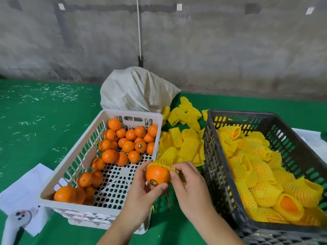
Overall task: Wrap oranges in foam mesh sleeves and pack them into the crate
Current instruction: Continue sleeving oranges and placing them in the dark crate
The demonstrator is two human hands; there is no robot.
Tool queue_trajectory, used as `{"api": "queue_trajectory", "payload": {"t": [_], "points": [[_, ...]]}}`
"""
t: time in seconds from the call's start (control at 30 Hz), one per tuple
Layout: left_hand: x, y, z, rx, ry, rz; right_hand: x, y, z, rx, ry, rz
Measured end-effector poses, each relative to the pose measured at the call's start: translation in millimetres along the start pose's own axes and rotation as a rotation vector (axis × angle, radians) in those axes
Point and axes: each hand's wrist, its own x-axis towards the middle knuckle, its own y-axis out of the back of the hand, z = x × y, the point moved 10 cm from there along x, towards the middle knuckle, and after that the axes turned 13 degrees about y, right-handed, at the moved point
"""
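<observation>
The left hand (141, 184) gripped an orange (158, 175) from below, between the white basket (99, 206) of bare oranges and the dark crate (219, 175) of wrapped ones. The right hand (190, 184) pinched the yellow foam sleeve (163, 164) drawn over the orange's top, above the green bench (35, 135).

Orange (158, 174) we hold between the crates: round, glossy, small dark sticker low on its near face. Yellow foam mesh sleeve (163, 164) caps only its far top, rim bunched. White crate (74, 161), left, holds bare oranges (127, 142), clustered at far end and near-left corner. Dark crate (210, 156), right, heaped with wrapped oranges (256, 156); a few show orange through open ends. Loose sleeves (184, 144) piled between the crates.
</observation>
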Motion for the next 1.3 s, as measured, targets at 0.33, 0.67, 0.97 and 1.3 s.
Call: {"api": "queue_trajectory", "payload": {"t": [0.33, 0.67, 0.97, 1.3], "points": [[-1.2, 8.6, 5.3, -0.04, -0.017, 0.289, -0.2, -9.8, -9.3, 0.027, 0.144, -0.097], [-4.1, -1.7, 1.1, 0.084, 0.058, 0.041, -5.0, -1.1, 13.9, 0.109, 0.076, -0.092], [7.1, 4.3, 13.8, 0.046, -0.041, 0.239, -1.4, -11.2, -20.0, 0.0, 0.199, -0.054], [7.2, 4.9, 0.0, -0.075, 0.024, 0.029, -13.7, -17.5, -10.8, -0.014, 0.037, 0.043]]}}
